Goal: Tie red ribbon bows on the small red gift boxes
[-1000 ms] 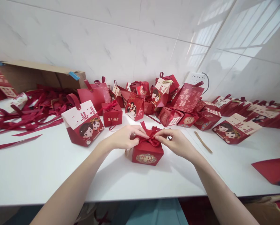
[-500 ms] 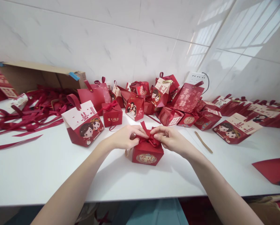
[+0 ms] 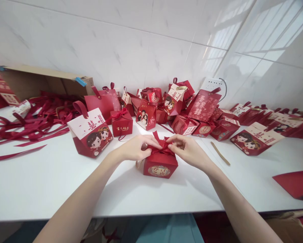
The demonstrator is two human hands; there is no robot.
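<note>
In front of me on the white table stands a small red gift box (image 3: 160, 165) with a round gold-and-blue emblem on its front. A red ribbon (image 3: 163, 148) is tied in a bow on its top, with one end sticking up. My left hand (image 3: 138, 147) pinches the bow from the left, thumb and fingers closed on the ribbon. From the right, my right hand (image 3: 183, 146) pinches a loop of the same bow. A bit of twisted cord (image 3: 138, 164) shows at the box's left side.
Red gift boxes (image 3: 122, 123) crowd the back of the table (image 3: 52, 189). A handled box (image 3: 90, 133) stands at left, another box (image 3: 255, 138) at right. Loose ribbons (image 3: 47, 114) spill from a cardboard carton (image 3: 50, 76). A tan strip (image 3: 220, 153) and power strip (image 3: 212, 86) are at right.
My right hand has shifted slightly to the right on the bow. The left hand and the box are nearly where they were.
</note>
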